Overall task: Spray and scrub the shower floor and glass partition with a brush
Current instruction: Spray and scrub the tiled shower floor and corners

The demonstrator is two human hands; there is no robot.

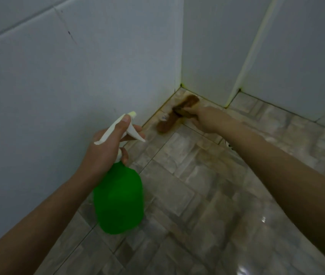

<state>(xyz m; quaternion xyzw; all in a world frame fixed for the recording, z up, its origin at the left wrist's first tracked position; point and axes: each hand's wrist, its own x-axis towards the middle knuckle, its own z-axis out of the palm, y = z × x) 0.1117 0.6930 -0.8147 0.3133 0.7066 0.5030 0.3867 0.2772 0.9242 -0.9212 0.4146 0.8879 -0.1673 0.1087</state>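
Note:
My left hand (106,147) grips the white trigger head of a green spray bottle (119,197), held above the floor with its nozzle aimed toward the far corner. My right hand (201,118) is stretched out to that corner and closed on a brown scrub brush (169,122), which lies on the grey stone-patterned floor tiles (197,185) close to the left wall. The brush looks blurred. Part of it is hidden under my fingers.
White tiled walls (78,76) meet at the corner just behind the brush. A pale vertical strip (243,66) runs down the right wall to the floor. The floor looks wet and shiny at the lower right.

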